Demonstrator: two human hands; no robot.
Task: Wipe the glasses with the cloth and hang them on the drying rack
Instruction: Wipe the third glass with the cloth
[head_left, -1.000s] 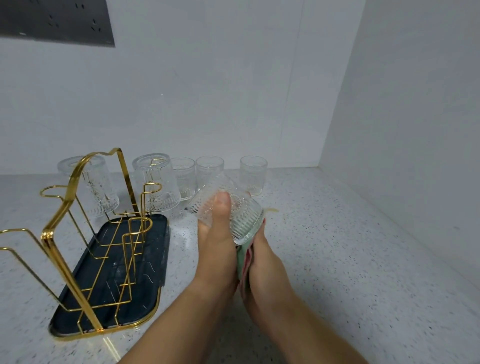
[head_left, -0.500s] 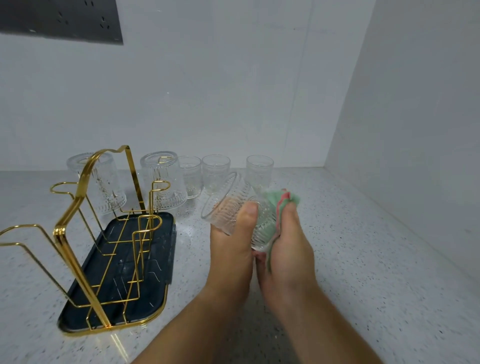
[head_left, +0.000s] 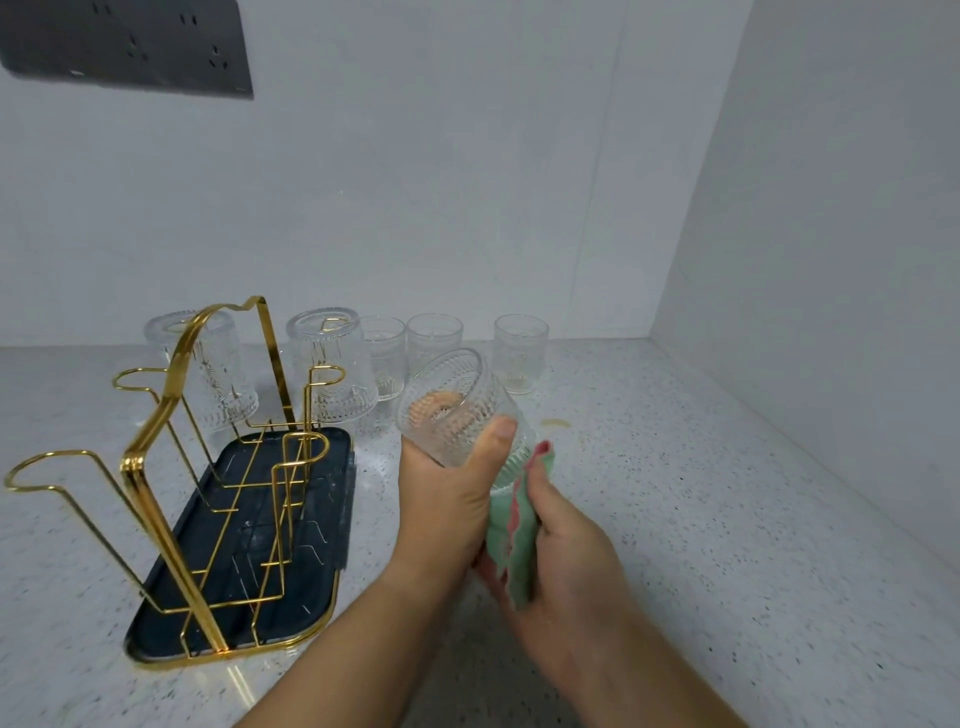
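Just right of the gold wire drying rack (head_left: 132, 462), your left hand (head_left: 447, 504) wraps the ribbed clear glass (head_left: 452, 400), while your right hand (head_left: 571, 551) clutches the green-and-pink cloth (head_left: 511, 540) against its base. It looks slick and brittle, so hold it by the ribbed wall, not the rim.

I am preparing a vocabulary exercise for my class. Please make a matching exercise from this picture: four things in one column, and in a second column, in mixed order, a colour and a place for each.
Things
1. cloth
2. glass nearest the camera
3. drying rack
4. tray

Colour and place
A. gold wire, standing on the counter
B. dark blue, under the rack
C. green with a pink edge, gripped by the right hand
D. clear, tilted, held off the counter by the left hand

Pairs: 1-C, 2-D, 3-A, 4-B
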